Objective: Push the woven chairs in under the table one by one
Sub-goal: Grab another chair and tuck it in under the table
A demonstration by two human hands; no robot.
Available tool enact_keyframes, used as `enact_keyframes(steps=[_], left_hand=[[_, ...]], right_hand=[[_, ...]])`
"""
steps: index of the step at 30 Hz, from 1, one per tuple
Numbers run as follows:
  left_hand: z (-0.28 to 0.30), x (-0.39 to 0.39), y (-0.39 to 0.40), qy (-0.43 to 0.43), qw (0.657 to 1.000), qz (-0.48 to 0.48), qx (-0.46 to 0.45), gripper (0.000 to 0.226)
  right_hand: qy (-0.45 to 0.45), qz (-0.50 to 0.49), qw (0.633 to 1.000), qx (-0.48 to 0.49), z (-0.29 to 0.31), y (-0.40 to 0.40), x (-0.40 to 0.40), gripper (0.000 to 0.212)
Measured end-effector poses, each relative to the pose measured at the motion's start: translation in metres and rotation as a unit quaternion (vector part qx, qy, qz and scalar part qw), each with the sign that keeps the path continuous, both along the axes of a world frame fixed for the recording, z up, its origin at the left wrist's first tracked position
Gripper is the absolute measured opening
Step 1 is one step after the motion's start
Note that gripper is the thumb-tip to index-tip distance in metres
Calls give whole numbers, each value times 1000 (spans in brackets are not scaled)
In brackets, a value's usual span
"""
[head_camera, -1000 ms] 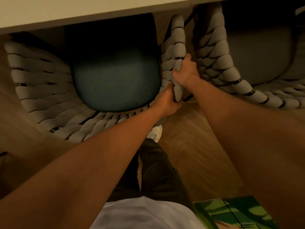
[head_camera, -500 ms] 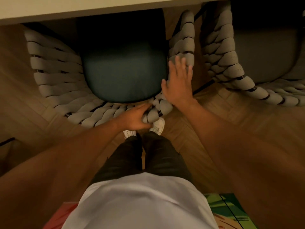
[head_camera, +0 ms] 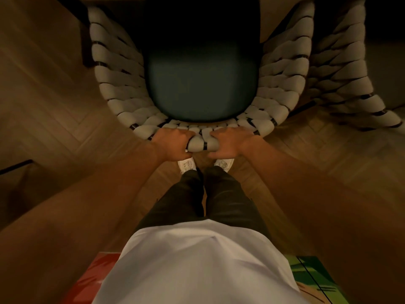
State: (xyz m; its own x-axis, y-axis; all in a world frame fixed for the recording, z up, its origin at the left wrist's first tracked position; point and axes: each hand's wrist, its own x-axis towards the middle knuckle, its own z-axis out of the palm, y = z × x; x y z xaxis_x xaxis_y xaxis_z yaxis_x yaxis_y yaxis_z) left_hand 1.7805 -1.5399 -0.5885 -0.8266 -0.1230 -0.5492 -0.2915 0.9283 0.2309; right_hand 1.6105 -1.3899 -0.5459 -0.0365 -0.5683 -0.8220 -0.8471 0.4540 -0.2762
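Both hands have shifted off the chair's right arm to the middle of its back rim, and the view now sits square behind it.

Left hand (head_camera: 175, 142) and right hand (head_camera: 230, 142) each curl over the top of the woven chair (head_camera: 122, 84), fingers wrapped round the rope-bound rail, one either side of centre. Blue seat cushion (head_camera: 201, 84) lies partly in shadow, seemingly under the table edge. Second woven chair (head_camera: 341, 73) stands just beside, right. Wood floor (head_camera: 54, 106) underneath. Judgement: stiff frame, soft grippy weave, moderate weight; back rail is the best hold.
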Motion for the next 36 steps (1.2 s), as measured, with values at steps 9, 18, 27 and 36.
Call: enact_keyframes(steps=[9, 18, 27, 36], left_hand=[[-1, -16, -6, 8, 996, -84, -38, 48], [-2, -43, -9, 31, 996, -73, -34, 47], [6, -72, -14, 30, 998, -29, -39, 49], [7, -59, -5, -9, 998, -24, -58, 59]], right_hand=[[150, 5, 989, 8, -9, 0, 5, 62], [171, -2, 985, 19, -12, -5, -18, 57], [177, -26, 984, 28, -8, -20, -47, 59], [154, -7, 988, 16, -2, -12, -34, 57]])
